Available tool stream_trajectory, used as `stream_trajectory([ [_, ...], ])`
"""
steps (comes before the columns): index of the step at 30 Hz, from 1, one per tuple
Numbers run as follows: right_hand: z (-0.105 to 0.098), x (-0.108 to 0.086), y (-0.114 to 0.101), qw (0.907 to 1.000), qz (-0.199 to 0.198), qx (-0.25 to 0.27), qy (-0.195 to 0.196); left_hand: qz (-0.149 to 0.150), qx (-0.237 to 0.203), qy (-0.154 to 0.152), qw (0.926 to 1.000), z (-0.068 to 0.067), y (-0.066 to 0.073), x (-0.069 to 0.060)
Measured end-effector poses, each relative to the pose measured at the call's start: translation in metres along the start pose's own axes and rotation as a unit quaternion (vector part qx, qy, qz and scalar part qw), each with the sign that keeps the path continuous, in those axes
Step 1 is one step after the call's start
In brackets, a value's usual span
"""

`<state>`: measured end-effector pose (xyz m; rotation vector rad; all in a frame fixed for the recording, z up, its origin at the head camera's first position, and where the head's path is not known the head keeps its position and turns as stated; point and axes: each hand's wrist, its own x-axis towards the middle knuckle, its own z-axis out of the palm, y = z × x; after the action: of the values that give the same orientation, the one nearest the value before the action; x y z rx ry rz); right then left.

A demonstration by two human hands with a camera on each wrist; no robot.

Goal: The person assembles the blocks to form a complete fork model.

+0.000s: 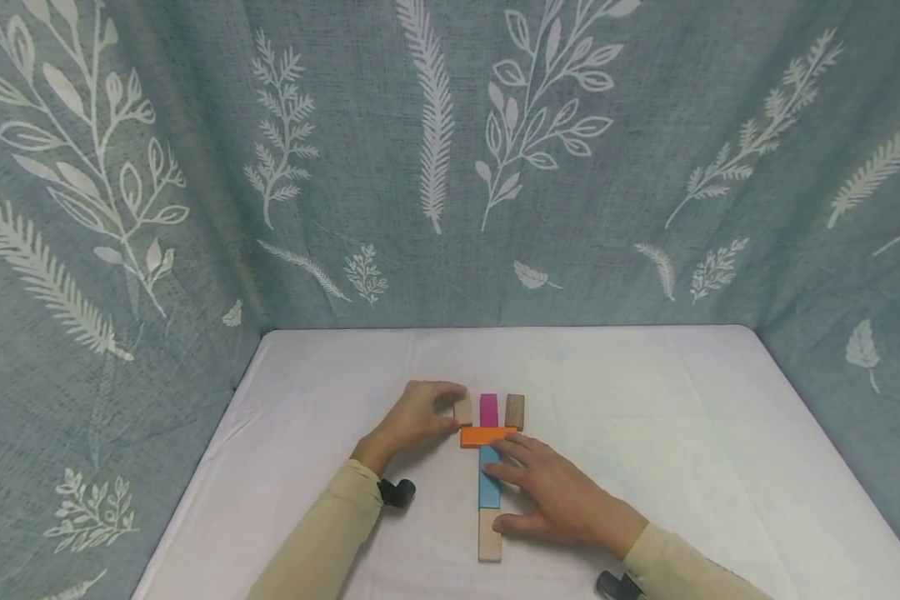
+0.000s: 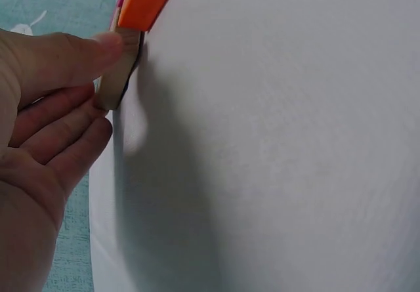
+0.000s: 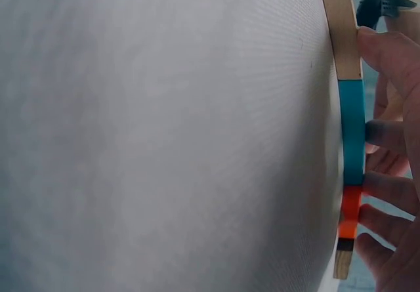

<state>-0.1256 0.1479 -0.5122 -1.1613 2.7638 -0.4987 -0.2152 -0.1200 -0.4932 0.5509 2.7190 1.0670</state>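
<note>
Wooden blocks lie in a fork-like shape on the white table. My left hand (image 1: 422, 412) pinches a pale wooden block (image 1: 462, 409) at the upper left prong, thumb on its near end. Beside it stand a magenta block (image 1: 489, 410) and a brown block (image 1: 515, 411). An orange block (image 1: 478, 437) lies crosswise below them. Under that runs a blue block (image 1: 489, 479), then a plain wooden block (image 1: 489, 546). My right hand (image 1: 558, 496) rests with spread fingers on the orange and blue blocks, its thumb touching the plain one, as the right wrist view also shows.
The white cloth-covered table (image 1: 682, 433) stretches around the blocks. A teal curtain (image 1: 375, 167) with white leaf prints hangs behind it and along both sides. Dark wrist cameras sit at the left wrist (image 1: 397, 492) and right wrist (image 1: 617, 586).
</note>
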Motion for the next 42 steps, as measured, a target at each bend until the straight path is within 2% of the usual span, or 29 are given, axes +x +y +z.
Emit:
stream_trajectory([
  [5, -0.0010, -0.0003, -0.0006, 1.0000, 0.003, 0.007, -0.005, -0.009, 0.005, -0.010, 0.9999, -0.0004, 0.0001, -0.0004],
  [22, -0.0026, 0.0006, -0.0009, 1.0000, 0.005, -0.001, -0.008, -0.012, 0.027, -0.005, 0.9995, 0.0015, -0.0016, 0.0038],
  [34, -0.0005, -0.0003, 0.0007, 1.0000, -0.002, -0.003, -0.002, -0.007, 0.009, -0.001, 0.9999, -0.0002, 0.0020, 0.0019],
  [42, 0.0006, -0.0012, 0.0009, 1.0000, -0.005, -0.002, 0.002, -0.010, 0.011, -0.003, 0.9999, -0.0001, 0.0027, 0.0005],
])
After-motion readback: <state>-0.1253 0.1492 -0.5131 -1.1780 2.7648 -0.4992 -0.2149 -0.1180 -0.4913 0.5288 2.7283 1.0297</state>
